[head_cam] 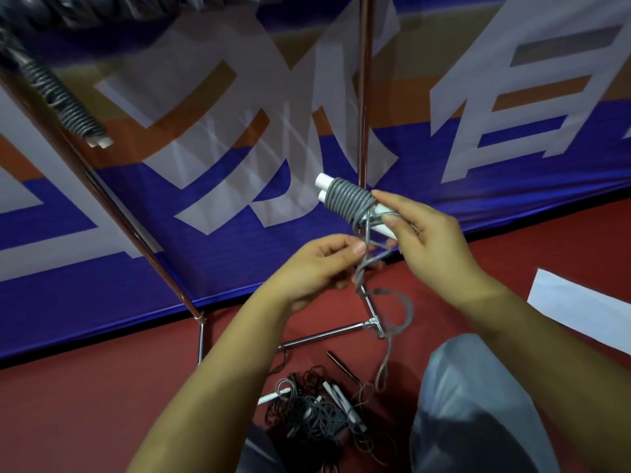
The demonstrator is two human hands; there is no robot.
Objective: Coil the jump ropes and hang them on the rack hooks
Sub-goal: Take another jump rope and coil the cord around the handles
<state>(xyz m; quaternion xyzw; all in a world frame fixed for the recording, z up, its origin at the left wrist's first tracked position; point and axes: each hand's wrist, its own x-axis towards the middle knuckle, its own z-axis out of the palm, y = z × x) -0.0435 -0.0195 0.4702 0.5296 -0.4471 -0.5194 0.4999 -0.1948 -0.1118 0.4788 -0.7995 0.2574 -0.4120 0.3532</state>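
While pinched by both hands' fingers (358,248), grey cord (348,199) coiled round white cylindrical handles (324,180).

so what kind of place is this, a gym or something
Probably a gym or sports hall. A red sports-type floor, a large blue printed banner along the wall, a chrome rack with a coiled jump rope hanging, and more ropes piled below.

A sports hall or gym: red sports flooring (102,404), a blue, orange and white printed banner (239,233) along the wall, a chrome equipment rack (324,336) and tangled jump ropes (314,414).
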